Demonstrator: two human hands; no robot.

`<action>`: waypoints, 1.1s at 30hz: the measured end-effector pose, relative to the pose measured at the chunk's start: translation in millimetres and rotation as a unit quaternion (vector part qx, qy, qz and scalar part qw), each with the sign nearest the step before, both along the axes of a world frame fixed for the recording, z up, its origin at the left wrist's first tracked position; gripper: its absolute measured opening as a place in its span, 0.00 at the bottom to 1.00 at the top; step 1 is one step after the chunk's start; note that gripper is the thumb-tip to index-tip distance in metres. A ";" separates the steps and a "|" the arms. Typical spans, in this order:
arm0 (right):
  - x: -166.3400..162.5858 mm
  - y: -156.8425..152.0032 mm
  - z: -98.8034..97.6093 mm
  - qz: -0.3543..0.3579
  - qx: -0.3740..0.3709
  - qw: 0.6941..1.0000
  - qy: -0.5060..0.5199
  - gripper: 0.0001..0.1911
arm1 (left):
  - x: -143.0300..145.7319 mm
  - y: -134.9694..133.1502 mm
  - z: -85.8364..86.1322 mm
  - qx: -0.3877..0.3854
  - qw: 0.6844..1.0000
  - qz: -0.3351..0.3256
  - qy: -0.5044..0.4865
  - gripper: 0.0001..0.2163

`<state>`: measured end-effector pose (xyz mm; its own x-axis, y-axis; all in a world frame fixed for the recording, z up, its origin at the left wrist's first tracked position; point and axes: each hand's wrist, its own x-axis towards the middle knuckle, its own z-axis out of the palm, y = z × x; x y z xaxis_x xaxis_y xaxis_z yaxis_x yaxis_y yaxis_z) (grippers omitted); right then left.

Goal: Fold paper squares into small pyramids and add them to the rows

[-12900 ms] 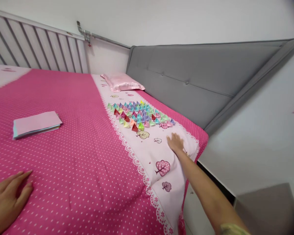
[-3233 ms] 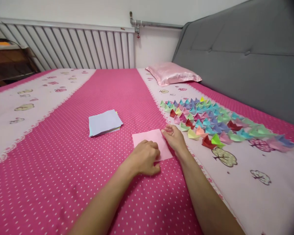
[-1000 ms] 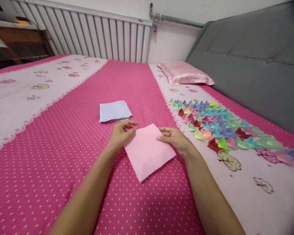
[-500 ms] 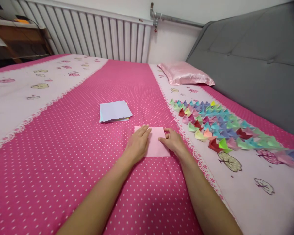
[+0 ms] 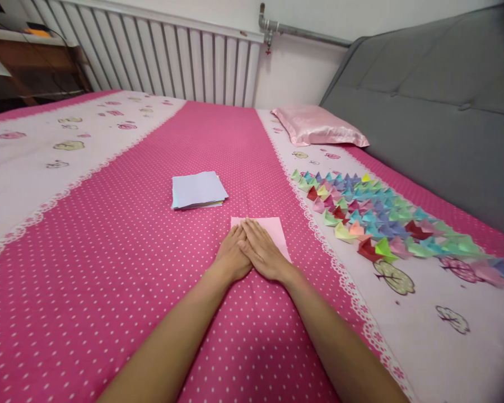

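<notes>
**Both hands flat on a pale pink sheet**

Your left hand and right hand lie side by side, palms down and fingers stretched out, pressing on a pink paper sheet. Neither grip is closed on anything. Both are released and spread flat, and the inner edges of the hands touch each other.

The sheet lies on the bed cover, just beside the paper stack, on the stack's near right. It is a plain, pale pink, lighter than the dotted cover under it, with no print on it. It lies flat, with a straight far edge and a clean right edge. Your hands hide its left and near parts, so its full outline does not show. Whether it is one layer or doubled over cannot be told.

The paper stack has a pale blue-grey sheet on top, and other colours show along its edges.

Well to the right of the stack, rows of small folded paper pieces in red, green, blue, pink and yellow sit on the pale strip of the cover. Beyond the stack and to its right lies a shiny pink pillow.
</notes>
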<state>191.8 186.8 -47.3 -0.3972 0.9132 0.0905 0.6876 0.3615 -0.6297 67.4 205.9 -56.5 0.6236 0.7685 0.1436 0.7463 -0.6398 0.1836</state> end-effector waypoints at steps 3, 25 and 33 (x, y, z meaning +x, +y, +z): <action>3.6 2.2 -4.2 -0.021 -0.001 1.000 -0.023 0.39 | 0.8 -0.6 2.0 -0.012 1.000 0.014 0.021 0.26; 29.0 8.4 -17.4 -0.221 0.017 0.969 -0.111 0.39 | -11.0 5.9 9.6 -0.036 0.991 0.120 0.044 0.26; 71.8 22.2 -5.5 -0.220 -0.024 0.974 0.050 0.28 | -39.8 21.5 24.6 -0.072 0.994 0.060 -0.053 0.19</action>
<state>263.6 209.0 -52.8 0.0420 0.9973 0.0608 0.7041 0.0136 -0.7100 27.6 227.4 -31.9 0.5138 0.8535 0.0864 0.7873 -0.5092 0.3477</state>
